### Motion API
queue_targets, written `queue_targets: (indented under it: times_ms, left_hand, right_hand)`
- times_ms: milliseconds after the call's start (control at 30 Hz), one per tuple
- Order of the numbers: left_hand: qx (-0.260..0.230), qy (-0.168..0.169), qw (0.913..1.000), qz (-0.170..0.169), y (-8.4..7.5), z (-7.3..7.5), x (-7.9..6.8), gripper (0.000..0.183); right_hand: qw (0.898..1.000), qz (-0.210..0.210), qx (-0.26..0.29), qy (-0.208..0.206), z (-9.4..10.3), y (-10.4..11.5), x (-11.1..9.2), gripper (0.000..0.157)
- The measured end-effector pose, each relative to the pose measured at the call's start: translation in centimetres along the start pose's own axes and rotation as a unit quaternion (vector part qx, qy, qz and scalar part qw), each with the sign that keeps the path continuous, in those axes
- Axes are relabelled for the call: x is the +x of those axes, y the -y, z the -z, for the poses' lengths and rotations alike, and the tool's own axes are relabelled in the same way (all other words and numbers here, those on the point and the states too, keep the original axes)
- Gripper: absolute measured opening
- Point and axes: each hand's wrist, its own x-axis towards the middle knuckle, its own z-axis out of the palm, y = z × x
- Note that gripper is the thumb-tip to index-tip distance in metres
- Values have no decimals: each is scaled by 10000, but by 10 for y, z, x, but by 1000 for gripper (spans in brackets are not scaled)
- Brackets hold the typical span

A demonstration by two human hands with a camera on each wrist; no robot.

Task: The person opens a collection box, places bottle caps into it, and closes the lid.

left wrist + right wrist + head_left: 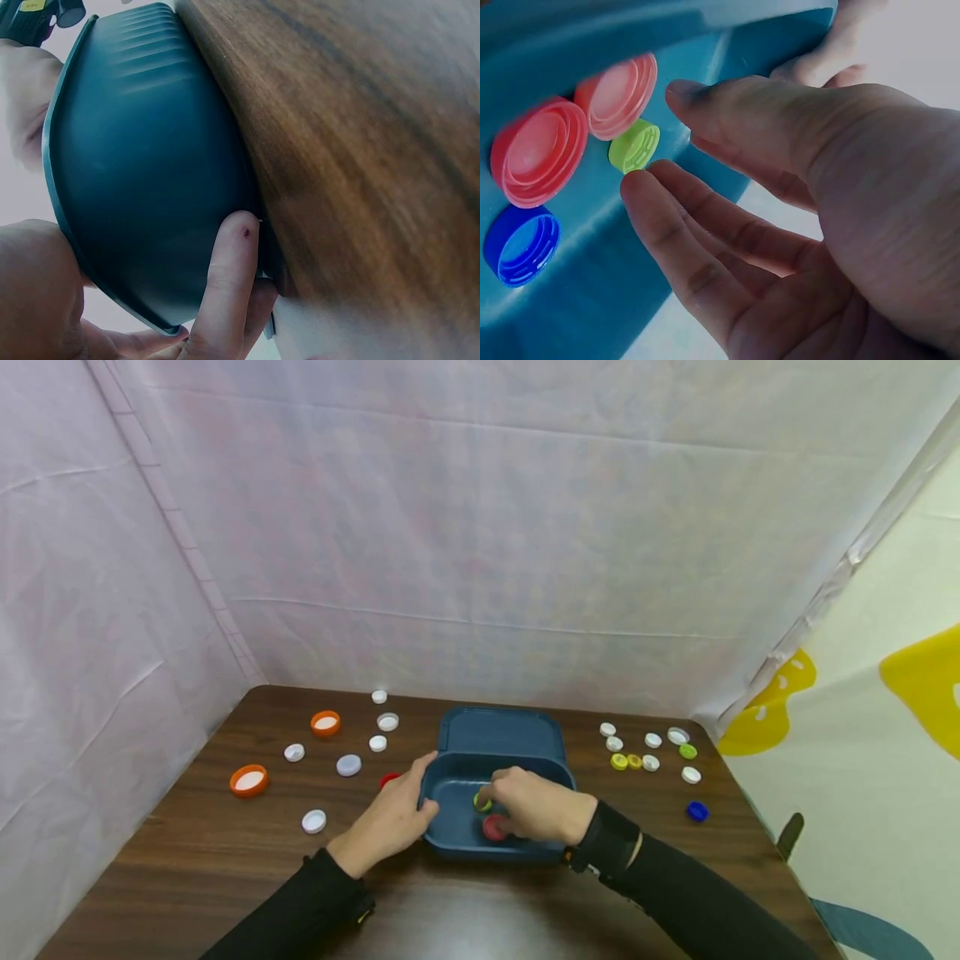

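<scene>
A dark blue plastic box (453,852) stands at the middle of the table. My left hand (393,818) holds its left wall, fingers (225,277) against the outside and thumb at the rim. Inside the box is my right hand (536,806), thumb and fingers apart with nothing between them. One fingertip is right at a lime-green bottle cap (635,146) on the box floor. Two red caps (540,154) and a blue cap (523,246) lie beside it. A red cap (389,779) shows partly behind the left hand.
White caps (348,765) and two orange rings with white centres (249,781) lie on the left. To the right are more white caps (691,774), yellow caps (618,762), a green cap (687,751) and a blue cap (697,811). Behind the table hangs a white sheet (480,568).
</scene>
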Motion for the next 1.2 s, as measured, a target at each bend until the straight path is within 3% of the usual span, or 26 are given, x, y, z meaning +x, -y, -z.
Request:
queue_targets:
  times_ms: [267,667,900,1200]
  left_hand:
    - [-54,20,9999,104,-1,0,0,79]
    - [-50,-51,10000,19,-2,1,-1,81]
    - [-192,9,9998,77,-2,1,-2,81]
    - [-277,43,9994,203,0,-1,-1,80]
  right_hand:
    - [9987,-145,257,-416,8,-8,-7,34]
    - [9882,-449,242,-1441,25,-38,-19,22]
    - [9727,-1032,28,-2078,33,-69,-27,18]
    - [9463,-1921,281,-2584,29,-126,-35,22]
